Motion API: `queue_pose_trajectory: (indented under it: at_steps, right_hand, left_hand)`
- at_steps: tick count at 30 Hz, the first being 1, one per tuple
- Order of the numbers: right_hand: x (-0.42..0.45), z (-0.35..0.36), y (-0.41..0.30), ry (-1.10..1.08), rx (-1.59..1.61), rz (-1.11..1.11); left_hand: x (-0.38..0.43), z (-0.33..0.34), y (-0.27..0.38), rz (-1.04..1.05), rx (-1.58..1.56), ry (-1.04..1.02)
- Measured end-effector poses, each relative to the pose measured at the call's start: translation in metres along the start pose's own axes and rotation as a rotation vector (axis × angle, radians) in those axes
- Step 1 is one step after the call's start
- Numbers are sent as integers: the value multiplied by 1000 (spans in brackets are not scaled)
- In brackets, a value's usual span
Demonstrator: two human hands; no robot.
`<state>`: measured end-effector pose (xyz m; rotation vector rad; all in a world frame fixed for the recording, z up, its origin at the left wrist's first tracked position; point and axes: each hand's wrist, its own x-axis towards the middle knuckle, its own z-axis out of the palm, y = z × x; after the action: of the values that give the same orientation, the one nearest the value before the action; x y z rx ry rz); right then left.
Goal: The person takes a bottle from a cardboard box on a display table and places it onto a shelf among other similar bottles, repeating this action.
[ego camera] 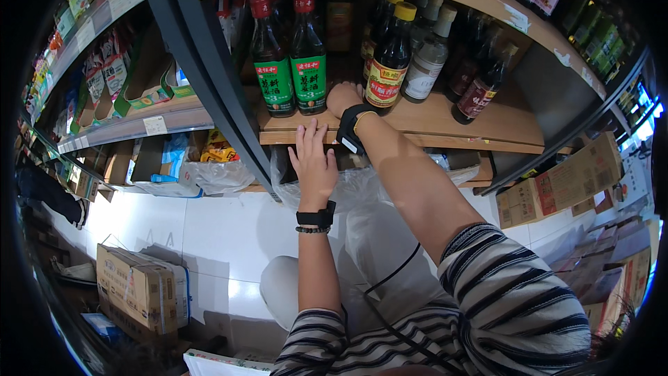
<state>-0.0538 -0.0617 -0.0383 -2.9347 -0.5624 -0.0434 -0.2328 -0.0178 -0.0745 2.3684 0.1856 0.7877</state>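
My left hand (314, 162) is spread, palm down, with its fingertips at the front edge of the wooden shelf (417, 125); nothing is in it. My right hand (344, 98) reaches onto the shelf, between a green-labelled cooking wine bottle (309, 70) and a yellow-capped vinegar bottle (387, 70). Its fingertips point toward the back, and whether they grip anything is unclear. Left of that wine bottle stands a matching red-capped bottle (272, 78). A clear bottle with a white label (425, 70) and a dark bottle with a maroon label (477, 96) stand upright farther right.
A dark metal upright (214, 73) divides this shelf from one with packets on the left. Below are open cartons (162, 167) and plastic wrap (222, 175). Cardboard boxes (135, 287) stand on the tiled floor, with another carton (561, 183) at right. Another person's leg (49, 188) shows far left.
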Motion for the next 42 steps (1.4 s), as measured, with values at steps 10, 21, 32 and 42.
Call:
queue_pose_trajectory:
  at_steps: [10, 21, 32, 42]
  right_hand:
    - [-72, 19, 2, 379, 107, -185]
    - [-107, -7, 0, 390, 328, -310]
    - [-96, -32, 15, 54, 315, -410]
    - [-151, -65, 79, -238, 500, -307]
  left_hand:
    - [0, -6, 0, 23, 2, -1]
    - [4, -6, 9, -50, 39, -15]
    - [17, -32, 34, -203, 55, -125]
    - [-111, -116, 114, -965, -151, -282]
